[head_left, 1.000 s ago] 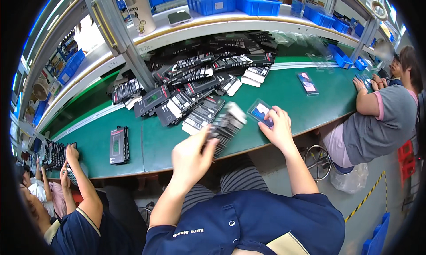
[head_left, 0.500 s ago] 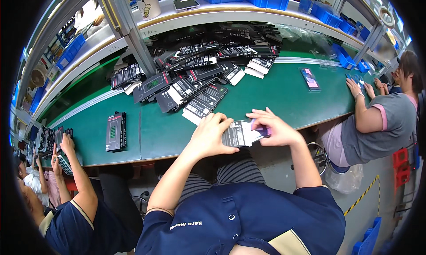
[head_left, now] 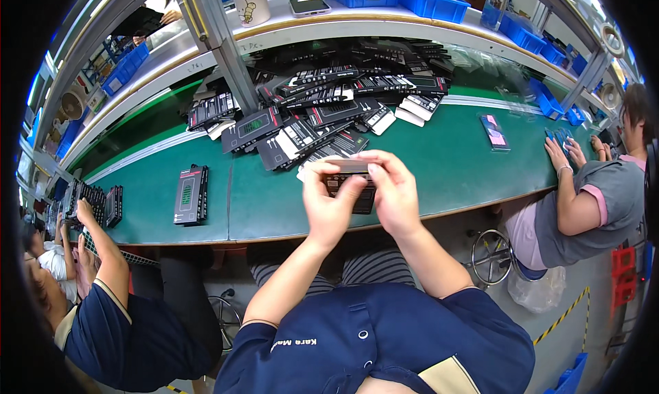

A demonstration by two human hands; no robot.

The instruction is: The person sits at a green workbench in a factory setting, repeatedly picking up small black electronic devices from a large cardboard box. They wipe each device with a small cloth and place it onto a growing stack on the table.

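Note:
Over the table's near edge, my left hand [head_left: 325,203] and my right hand [head_left: 396,193] hold one small black cardboard box [head_left: 364,200] between them. Thumbs press on its near face while the fingers wrap its sides, and its top end is tipped up toward me. The box's contents are hidden. Just beyond my hands lies a heap of flat black boxes [head_left: 329,111] with white printed panels, some with white end flaps sticking out. To the left, a short stack of black boxes [head_left: 191,195] with a green pattern on the cover stands on the green table [head_left: 268,205].
A flat pack with a pink and purple front [head_left: 494,132] lies to the right. Behind the heap, a shelf [head_left: 384,29] carries blue bins [head_left: 434,1], a phone [head_left: 309,7] and a cup [head_left: 249,4]. A metal post [head_left: 230,64] rises at left. Co-workers sit on both sides.
My right hand has come off the purple item at the box's open end and now grips the box's side. The box has been turned upright. The left co-worker's hand has moved lower.

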